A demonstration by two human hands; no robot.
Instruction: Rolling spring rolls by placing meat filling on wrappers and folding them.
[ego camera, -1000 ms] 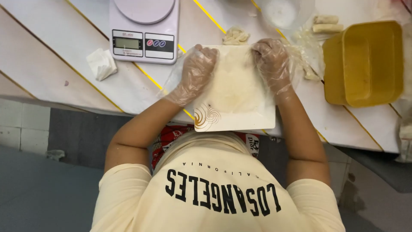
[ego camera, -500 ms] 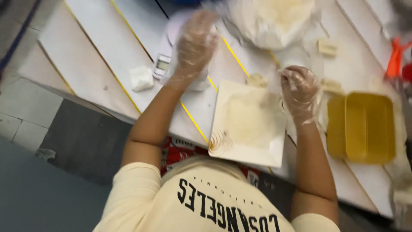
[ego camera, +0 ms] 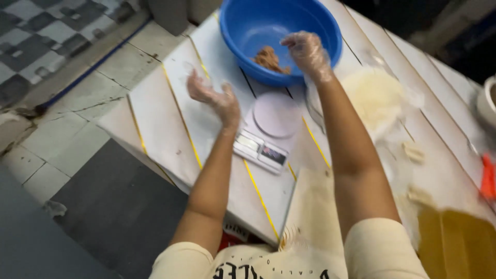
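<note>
Both my hands wear thin clear plastic gloves. My right hand [ego camera: 308, 52] reaches over the rim of a blue bowl [ego camera: 248, 25] with its fingers curled and apart, just right of a brown lump of filling [ego camera: 268, 58] inside. My left hand [ego camera: 214, 97] hovers open, palm up, above the white table left of a small kitchen scale [ego camera: 270, 129] with a round white platform. Neither hand holds anything that I can see. A floured white board [ego camera: 314, 217] lies near my body, partly hidden by my right arm.
A clear bag of pale dough sheets [ego camera: 376, 95] lies right of the bowl. Small dough pieces [ego camera: 415, 152] sit on the table. A yellow tub [ego camera: 454, 240] stands at the lower right, and an orange item [ego camera: 487, 177] at the right edge. The tiled floor [ego camera: 62, 67] lies to the left.
The view swung up and left, bringing the blue bowl into sight. Both hands left the board: the right hand reached into the bowl and the left hand rose beside the scale.
</note>
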